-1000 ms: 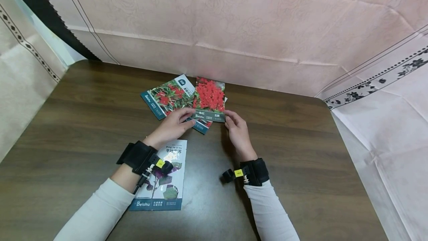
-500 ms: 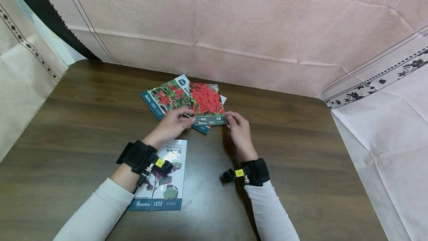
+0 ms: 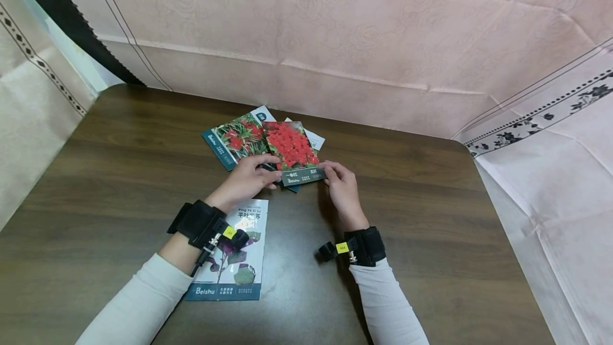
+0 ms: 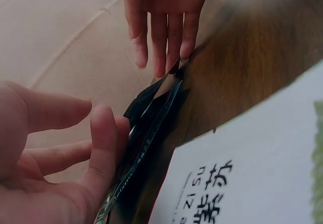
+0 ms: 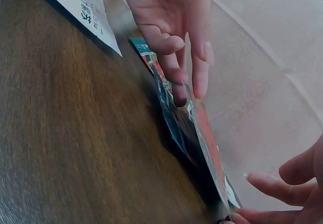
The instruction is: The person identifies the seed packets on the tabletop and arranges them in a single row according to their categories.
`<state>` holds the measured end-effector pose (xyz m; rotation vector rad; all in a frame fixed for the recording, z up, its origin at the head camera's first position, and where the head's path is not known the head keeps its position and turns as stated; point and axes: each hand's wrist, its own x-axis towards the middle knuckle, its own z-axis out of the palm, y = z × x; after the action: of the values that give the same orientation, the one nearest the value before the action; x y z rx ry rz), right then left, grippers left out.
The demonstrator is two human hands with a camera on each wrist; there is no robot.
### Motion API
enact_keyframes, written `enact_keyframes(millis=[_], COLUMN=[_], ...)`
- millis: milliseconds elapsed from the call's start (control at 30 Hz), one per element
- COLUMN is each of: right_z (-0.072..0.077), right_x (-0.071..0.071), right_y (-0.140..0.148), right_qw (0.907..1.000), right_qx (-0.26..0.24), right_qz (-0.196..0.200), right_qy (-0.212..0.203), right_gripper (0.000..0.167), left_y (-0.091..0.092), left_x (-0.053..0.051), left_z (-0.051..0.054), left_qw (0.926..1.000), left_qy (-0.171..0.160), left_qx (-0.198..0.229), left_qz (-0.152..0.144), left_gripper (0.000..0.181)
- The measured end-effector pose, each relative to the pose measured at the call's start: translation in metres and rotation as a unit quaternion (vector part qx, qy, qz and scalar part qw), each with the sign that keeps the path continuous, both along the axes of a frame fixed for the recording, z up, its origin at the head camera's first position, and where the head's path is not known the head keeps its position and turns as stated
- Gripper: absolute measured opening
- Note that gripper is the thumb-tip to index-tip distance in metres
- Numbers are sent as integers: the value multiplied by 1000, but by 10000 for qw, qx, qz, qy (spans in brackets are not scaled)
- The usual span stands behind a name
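Note:
A packet with bright red flowers (image 3: 291,147) is held near the table's far edge, its top leaning left. The left hand (image 3: 246,177) pinches its lower left edge; the right hand (image 3: 343,191) pinches its lower right corner. It overlaps a packet of red flowers among green leaves (image 3: 236,140) and another packet whose white corner (image 3: 313,140) shows at the right. In the right wrist view the red packet (image 5: 211,146) stands edge-on, raised from the others, between the left hand (image 5: 169,24) and the right hand (image 5: 290,191). Part of each grip is hidden.
A larger white packet with purple leaves (image 3: 246,249) lies on the brown table (image 3: 416,217), partly under the left wrist. Pale patterned cloth (image 3: 335,36) hangs behind the table's far edge. Each wrist carries a black strap with a small camera.
The red-flower packet has moved left and slightly toward the person, its top turning left. More of the white corner beneath now shows. Both hands have stayed nearly in place.

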<state>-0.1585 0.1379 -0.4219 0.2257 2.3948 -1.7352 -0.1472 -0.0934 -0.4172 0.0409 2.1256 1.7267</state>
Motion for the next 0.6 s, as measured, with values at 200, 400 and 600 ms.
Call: enact_keyframes(millis=[200, 400, 600], right_z=[0, 0, 0], right_x=[0, 1, 1], right_y=[-1, -2, -2], right_qw=[10000, 10000, 10000], right_qx=[28, 4, -21], right_qz=[40, 37, 31], right_qy=[11, 13, 32], right_gripper=[32, 31, 31], left_y=[0, 0, 0], left_x=[1, 2, 2], left_z=[0, 0, 1], left_qw=[9998, 9997, 9992], left_qy=[-116, -125, 72], left_qx=[162, 208, 279], left_qz=[-28, 3, 259], left_gripper=[47, 50, 45])
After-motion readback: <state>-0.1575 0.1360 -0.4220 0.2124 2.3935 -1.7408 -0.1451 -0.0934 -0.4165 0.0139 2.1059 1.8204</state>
